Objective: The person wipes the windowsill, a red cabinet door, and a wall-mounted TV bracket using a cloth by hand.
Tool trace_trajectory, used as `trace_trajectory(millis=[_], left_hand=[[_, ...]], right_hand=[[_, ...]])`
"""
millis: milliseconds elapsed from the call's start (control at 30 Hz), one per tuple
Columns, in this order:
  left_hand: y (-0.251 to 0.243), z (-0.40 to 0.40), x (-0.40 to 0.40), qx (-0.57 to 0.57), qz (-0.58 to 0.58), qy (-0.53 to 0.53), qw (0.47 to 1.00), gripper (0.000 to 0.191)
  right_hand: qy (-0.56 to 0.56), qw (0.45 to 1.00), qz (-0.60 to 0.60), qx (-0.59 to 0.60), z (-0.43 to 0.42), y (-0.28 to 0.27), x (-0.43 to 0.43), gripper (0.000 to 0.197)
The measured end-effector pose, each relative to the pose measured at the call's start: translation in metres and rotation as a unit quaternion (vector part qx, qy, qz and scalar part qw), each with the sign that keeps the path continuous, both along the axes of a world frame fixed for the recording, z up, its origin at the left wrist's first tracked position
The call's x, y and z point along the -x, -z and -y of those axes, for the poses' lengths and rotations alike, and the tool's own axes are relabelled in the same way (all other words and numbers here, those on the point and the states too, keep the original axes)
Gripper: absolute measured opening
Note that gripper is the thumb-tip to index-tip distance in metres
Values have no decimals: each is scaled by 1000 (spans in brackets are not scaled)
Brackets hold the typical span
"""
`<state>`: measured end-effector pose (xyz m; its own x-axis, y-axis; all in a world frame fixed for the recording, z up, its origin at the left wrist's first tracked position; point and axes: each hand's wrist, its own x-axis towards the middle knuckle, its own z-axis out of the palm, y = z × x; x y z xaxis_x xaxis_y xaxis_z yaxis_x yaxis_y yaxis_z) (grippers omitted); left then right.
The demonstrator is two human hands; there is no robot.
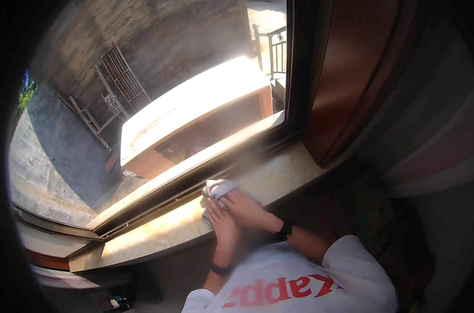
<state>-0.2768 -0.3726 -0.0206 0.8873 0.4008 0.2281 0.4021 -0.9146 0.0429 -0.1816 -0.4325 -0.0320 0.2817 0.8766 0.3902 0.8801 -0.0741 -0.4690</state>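
Observation:
A crumpled light grey cloth (217, 188) lies on the marble-patterned windowsill (154, 231), close to the inner edge of the window track. My left hand (224, 225) presses on its near side, fingers stretched forward. Beside it and partly over the cloth, my right hand (246, 209) holds the folded top with its fingertips. The two hands touch one another. Part of the cloth is hidden beneath them.
The metal window track (174, 201) runs along the sill's outer side. A reddish-brown window frame (346, 78) rises at the right, with a striped curtain (428, 156) beyond. Outside stand a pale-topped cabinet-like piece (197, 105) and a metal rack (123, 76) against a wall.

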Motion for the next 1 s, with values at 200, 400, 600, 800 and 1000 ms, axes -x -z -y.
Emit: trace_trajectory(millis=[200,400,600,800,1000], left_hand=[[18,21,-48,-50,22,49,997,51],[34,33,-87,-82,61,156,983,65],[11,52,-112,146,66,273,948,74],[13,66,-117,181,54,349,918,74],[18,51,-96,179,77,371,908,62]], right_hand=[[104,991,-31,76,36,-2,-27,51],[210,978,21,-6,68,5,-46,42],[276,952,-60,118,94,-44,-54,61],[338,933,18,121,118,-11,-62,67],[375,918,9,125,102,-14,-30,61]])
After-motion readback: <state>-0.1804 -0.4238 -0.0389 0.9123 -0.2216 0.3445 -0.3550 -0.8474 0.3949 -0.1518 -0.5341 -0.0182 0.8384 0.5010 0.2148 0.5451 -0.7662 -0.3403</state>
